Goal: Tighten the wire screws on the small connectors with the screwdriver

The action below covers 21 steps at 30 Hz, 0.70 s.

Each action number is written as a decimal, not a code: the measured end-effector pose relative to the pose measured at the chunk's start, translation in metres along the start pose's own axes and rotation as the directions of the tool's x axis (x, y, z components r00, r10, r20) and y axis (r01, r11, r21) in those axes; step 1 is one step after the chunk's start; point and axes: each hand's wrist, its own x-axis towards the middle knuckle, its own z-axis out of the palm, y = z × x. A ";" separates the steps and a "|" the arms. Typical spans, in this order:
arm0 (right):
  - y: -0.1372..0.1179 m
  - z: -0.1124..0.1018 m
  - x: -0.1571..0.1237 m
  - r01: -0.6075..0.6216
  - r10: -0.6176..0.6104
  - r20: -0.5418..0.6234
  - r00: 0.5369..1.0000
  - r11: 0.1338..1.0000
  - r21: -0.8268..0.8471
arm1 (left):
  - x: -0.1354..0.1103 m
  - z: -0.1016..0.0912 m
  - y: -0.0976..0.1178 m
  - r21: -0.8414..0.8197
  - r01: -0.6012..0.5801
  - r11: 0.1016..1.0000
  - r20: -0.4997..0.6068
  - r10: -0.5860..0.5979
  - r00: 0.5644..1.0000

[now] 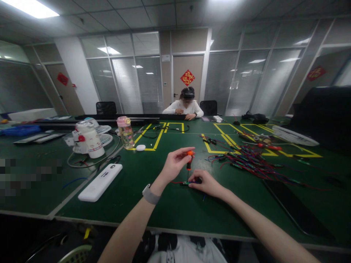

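Observation:
My left hand [178, 162], with a grey-banded watch on its wrist, is closed around the handle of an orange and black screwdriver [189, 166]. The screwdriver stands upright, its thin shaft reaching down to a small green circuit board [185, 183] on the table. My right hand [204, 181] pinches the right end of that board and holds it against the green surface. A red wire leaves the board to the left, and a dark blue wire end shows below my right hand. The exact spot where the tip meets the board is too small to make out.
To the right lies a tangled pile of small wired boards [246, 160], beside a dark flat panel [297, 208]. A white power bank [101, 182], a white bottle [90, 140], a pink-lidded bottle [126, 133] and a white case [140, 148] stand left. A person [187, 106] sits opposite.

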 end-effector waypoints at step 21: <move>-0.001 0.000 0.000 -0.014 0.015 0.012 1.000 1.000 -0.015 | 0.000 0.002 0.001 0.183 -0.151 0.971 -0.117 0.174 0.978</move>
